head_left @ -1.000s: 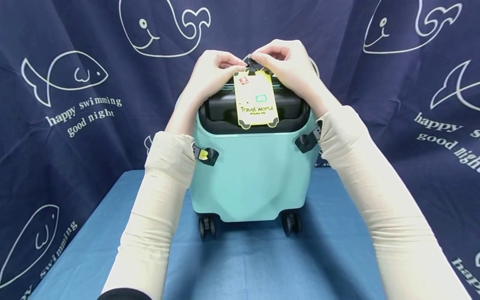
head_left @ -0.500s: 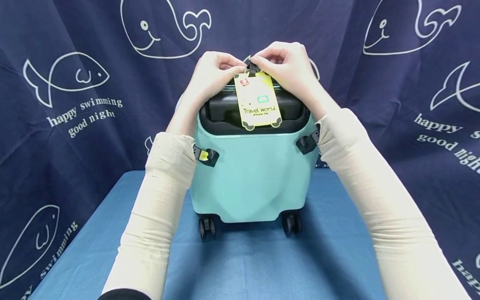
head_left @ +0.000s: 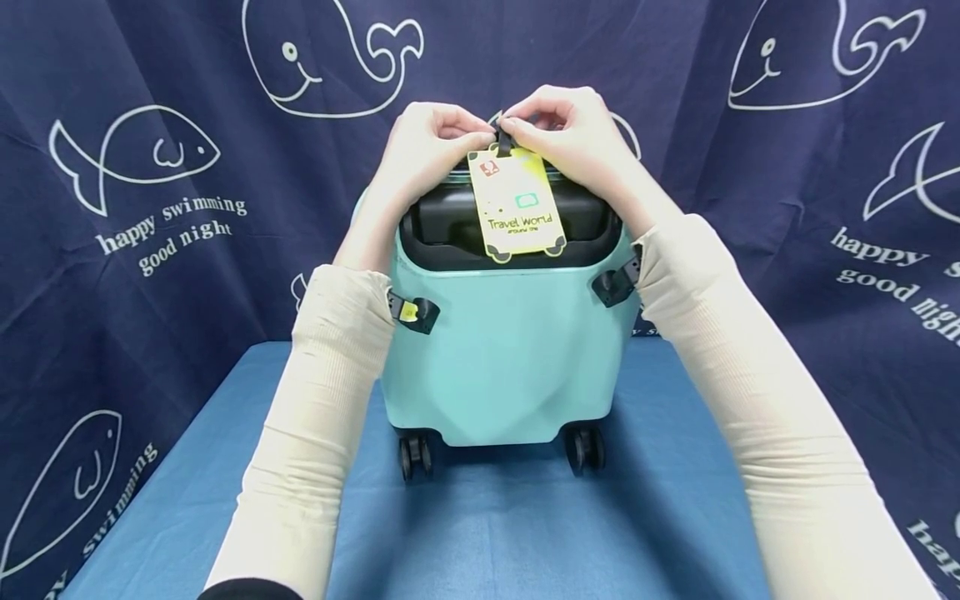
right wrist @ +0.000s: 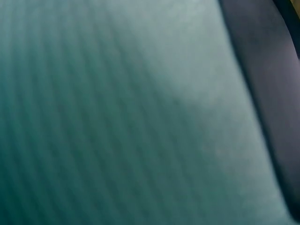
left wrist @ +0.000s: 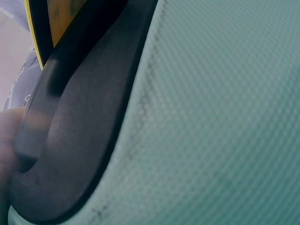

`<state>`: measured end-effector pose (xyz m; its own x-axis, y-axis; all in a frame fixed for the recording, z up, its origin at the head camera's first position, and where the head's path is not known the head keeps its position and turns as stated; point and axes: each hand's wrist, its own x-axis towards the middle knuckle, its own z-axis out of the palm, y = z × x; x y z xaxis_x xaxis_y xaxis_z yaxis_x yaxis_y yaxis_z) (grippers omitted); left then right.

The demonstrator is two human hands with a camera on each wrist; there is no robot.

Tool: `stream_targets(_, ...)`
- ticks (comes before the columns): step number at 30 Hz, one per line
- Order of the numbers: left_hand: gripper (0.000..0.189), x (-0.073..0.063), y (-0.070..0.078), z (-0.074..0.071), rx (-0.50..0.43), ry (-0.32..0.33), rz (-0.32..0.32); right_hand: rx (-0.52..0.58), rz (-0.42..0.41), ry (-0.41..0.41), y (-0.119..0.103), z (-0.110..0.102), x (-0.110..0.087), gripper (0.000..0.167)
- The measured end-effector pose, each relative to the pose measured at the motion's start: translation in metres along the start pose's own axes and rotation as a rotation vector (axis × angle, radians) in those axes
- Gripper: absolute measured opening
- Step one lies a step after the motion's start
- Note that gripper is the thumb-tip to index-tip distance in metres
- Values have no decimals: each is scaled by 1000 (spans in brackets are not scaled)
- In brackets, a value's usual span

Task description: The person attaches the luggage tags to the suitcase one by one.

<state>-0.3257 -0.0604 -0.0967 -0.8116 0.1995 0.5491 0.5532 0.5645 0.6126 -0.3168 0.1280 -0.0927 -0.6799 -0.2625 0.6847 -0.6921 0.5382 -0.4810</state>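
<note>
A yellow luggage tag printed "Travel World" hangs by its black strap in front of the top of a mint-green suitcase. From the right, my right hand pinches the strap between thumb and forefinger. My left hand has its thumb and forefinger together at the strap's left side; what lies between those fingertips is too small to make out. In the left wrist view, part of the hand shows by the suitcase's black trim. The right wrist view holds only the blurred suitcase shell and dark trim.
Upright on its black wheels, the suitcase stands on a blue cloth-covered table. Black wrist camera mounts sit at both cuffs, close to the shell. A navy curtain with white whale and fish drawings hangs behind.
The right hand has come down slightly. The tag has swung a little to the right and lower, its bottom edge tilting. The left hand and suitcase stay nearly still.
</note>
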Motion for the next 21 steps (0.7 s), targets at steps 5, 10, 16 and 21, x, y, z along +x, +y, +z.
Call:
stream_targets(5, 21, 0, 0, 0, 1, 1, 1, 4, 5, -8, 0, 1, 1, 25)
stream_targets(10, 22, -1, 0, -1, -52, -20, 2, -8, -5, -7, 0, 1, 1, 25)
stream_targets(16, 28, -2, -1, -2, -148, -63, 5, -17, -9, 3, -1, 1, 0, 25)
stream_targets(21, 31, -3, 1, -2, -136, -63, 13, -18, 2, 7, -2, 0, -1, 27)
